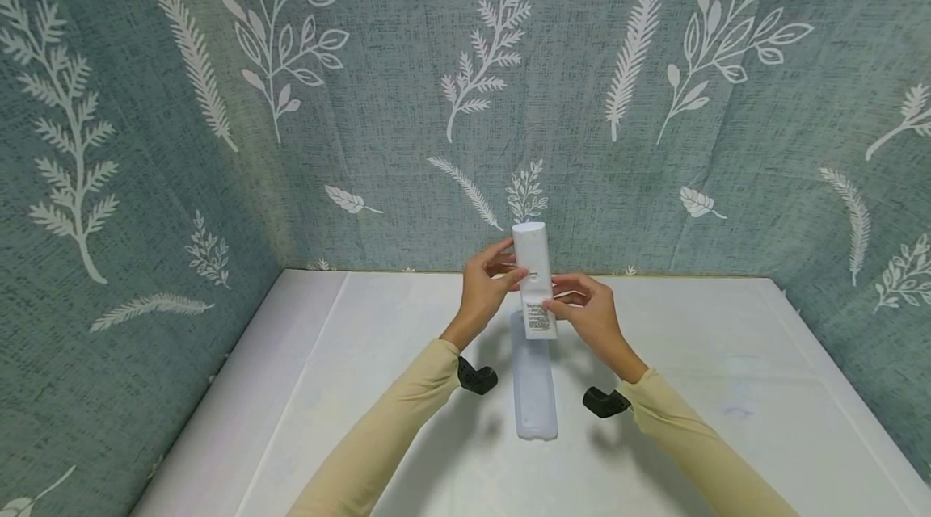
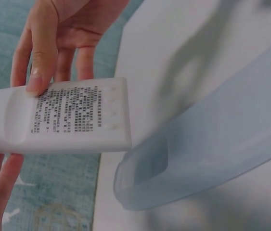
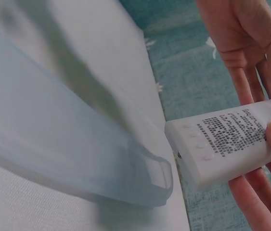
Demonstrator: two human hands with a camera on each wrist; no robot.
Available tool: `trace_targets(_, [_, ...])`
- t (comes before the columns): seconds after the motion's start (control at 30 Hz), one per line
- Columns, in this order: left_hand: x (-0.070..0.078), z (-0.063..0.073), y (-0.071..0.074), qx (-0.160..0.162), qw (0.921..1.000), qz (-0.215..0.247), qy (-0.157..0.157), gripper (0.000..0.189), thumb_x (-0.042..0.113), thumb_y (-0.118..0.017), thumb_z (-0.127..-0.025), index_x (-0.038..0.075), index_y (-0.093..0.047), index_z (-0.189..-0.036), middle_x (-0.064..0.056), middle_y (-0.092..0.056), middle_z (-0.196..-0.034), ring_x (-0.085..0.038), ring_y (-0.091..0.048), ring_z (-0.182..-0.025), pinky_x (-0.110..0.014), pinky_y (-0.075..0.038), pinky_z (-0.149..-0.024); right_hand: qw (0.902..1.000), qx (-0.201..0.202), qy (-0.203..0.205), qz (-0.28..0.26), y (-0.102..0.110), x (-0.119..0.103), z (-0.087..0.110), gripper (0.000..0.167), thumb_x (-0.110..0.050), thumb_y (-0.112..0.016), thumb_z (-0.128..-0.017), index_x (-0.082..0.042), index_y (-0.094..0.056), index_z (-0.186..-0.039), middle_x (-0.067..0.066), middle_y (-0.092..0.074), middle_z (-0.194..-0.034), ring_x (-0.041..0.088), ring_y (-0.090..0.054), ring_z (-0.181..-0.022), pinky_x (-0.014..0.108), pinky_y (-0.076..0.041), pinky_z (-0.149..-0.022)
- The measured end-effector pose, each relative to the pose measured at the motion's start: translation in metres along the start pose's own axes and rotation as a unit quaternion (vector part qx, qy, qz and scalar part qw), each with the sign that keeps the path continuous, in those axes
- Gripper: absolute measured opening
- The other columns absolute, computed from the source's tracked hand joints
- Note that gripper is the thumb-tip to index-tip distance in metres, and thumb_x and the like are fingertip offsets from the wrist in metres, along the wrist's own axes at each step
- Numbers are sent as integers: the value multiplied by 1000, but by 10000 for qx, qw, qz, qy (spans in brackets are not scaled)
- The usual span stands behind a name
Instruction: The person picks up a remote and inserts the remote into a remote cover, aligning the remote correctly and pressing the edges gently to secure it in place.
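Both hands hold a white remote control [image 1: 533, 246] upright above the table, its back with printed text facing the head camera. My left hand [image 1: 483, 288] grips its left edge around the middle, thumb on the back. Lower down on the other edge, my right hand [image 1: 595, 313] pinches it, thumb beside the printed label [image 2: 68, 109]. Below the remote lies a long translucent bluish cover [image 1: 534, 396], apart from both hands. In the right wrist view the cover's end [image 3: 149, 175] shows a rectangular opening near the remote's lower end.
The white table [image 1: 349, 396] reaches back to a green leaf-patterned cloth [image 1: 393, 97], which also hangs at both sides. Black wrist mounts [image 1: 476, 377] show under the sleeves.
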State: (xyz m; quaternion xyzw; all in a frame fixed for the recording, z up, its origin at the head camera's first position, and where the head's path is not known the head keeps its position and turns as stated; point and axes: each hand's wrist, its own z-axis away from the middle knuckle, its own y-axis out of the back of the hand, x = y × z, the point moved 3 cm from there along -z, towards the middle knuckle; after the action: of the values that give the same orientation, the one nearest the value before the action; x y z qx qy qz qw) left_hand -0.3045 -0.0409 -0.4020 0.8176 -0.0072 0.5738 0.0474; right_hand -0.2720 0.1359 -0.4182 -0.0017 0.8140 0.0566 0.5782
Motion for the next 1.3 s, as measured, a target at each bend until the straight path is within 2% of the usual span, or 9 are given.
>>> trace_targets(0.13, [0,1,0,-65,10000,24,51,56,1,-70,-83,6,-51,-135,-23,-61,-113,-37,-62,-97,-33,-59,-70,10000,68,-55,-43,2,15,-3,39,5,-74,-77,9,-61,-114,30,-61,-101,22,-66,-78,34,-59,-61])
trace_targets(0.37, [22,10,0,-160,9997,-58,162,53,-4,-65,-86,0,-48,-136,-26,-59,-114,-39,-60,-99,-35,-58,-73,9997,224,-10,62,-1,20,-3,38,3,-76,-76,7,-62,-111,28,-62,-97,17,-66,-74,37,-59,-59])
trace_targets(0.5, [18,10,-1,-162,9997,-79,175,54,-4,-65,-86,0,-47,-137,-26,-59,-114,-39,-60,-100,-37,-58,-74,9996,253,-84,72,-3,20,-3,37,4,-75,-76,7,-62,-111,28,-62,-97,18,-66,-74,39,-59,-60])
trace_targets(0.57, [10,7,-1,-156,9997,-39,175,55,-3,-65,-86,1,-47,-137,-26,-58,-115,-39,-60,-100,-38,-58,-74,9996,255,-104,35,-4,17,-1,37,6,-74,-76,9,-62,-111,30,-62,-97,21,-66,-74,43,-59,-61])
trace_targets(0.73, [-14,0,-2,-92,9997,9,217,57,1,-67,-86,6,-47,-139,-23,-59,-116,-37,-60,-101,-35,-58,-74,9996,273,-84,81,-7,2,3,35,13,-71,-76,15,-59,-110,35,-60,-95,37,-65,-77,50,-57,-63])
trace_targets(0.8, [-17,0,-3,-52,9996,-24,262,56,1,-66,-86,7,-47,-139,-21,-60,-116,-36,-61,-101,-33,-58,-73,9994,297,-86,176,-8,-1,3,35,13,-70,-76,16,-59,-109,35,-59,-95,41,-64,-78,52,-56,-63])
trace_targets(1.13, [-26,-1,-4,-93,9990,-232,374,60,2,-67,-86,10,-45,-141,-20,-59,-120,-34,-61,-102,-30,-58,-74,9984,451,-109,326,-13,2,4,32,12,-72,-75,15,-61,-105,33,-61,-92,45,-63,-78,54,-55,-62])
trace_targets(1.27, [-17,5,-2,-282,9981,-301,464,63,-2,-65,-86,6,-40,-143,-24,-55,-123,-39,-58,-106,-39,-56,-81,9977,482,-131,466,-16,4,5,31,11,-73,-75,14,-62,-104,32,-61,-92,46,-62,-78,44,-58,-58])
trace_targets(1.3, [-18,6,-1,-305,9980,-296,466,64,-1,-66,-86,6,-39,-144,-25,-55,-124,-39,-57,-107,-41,-55,-82,9974,492,-134,502,-17,4,6,30,10,-73,-75,14,-62,-104,32,-61,-91,46,-62,-78,42,-58,-58])
